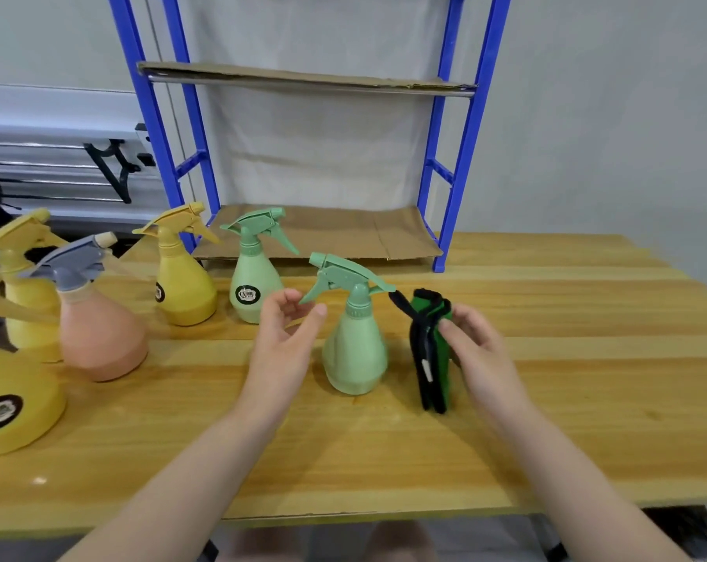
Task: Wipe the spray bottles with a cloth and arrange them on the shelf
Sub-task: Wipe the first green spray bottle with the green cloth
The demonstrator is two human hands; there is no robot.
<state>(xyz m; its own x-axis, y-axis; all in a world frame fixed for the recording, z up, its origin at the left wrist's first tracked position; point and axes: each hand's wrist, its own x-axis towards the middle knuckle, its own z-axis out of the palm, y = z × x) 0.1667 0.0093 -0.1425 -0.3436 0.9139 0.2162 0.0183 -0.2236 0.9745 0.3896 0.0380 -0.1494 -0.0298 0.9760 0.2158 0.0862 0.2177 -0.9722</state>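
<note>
A light green spray bottle (355, 342) stands upright on the wooden table (546, 419) between my hands. My left hand (286, 338) hovers just left of its trigger, fingers relaxed and holding nothing. My right hand (477, 350) pinches a folded green cloth with black edging (430, 350), which hangs upright just right of that bottle. Behind stand a second green bottle (254, 285) and a yellow bottle (183, 285). At the left are a pink bottle with a grey head (96, 334) and more yellow bottles (23, 302).
A blue metal shelf rack (465, 156) stands at the back of the table, with cardboard on its lower shelf (343, 233) and upper shelf (303, 77). A large yellow bottle (11, 403) sits at the near left edge. A grey wall is behind.
</note>
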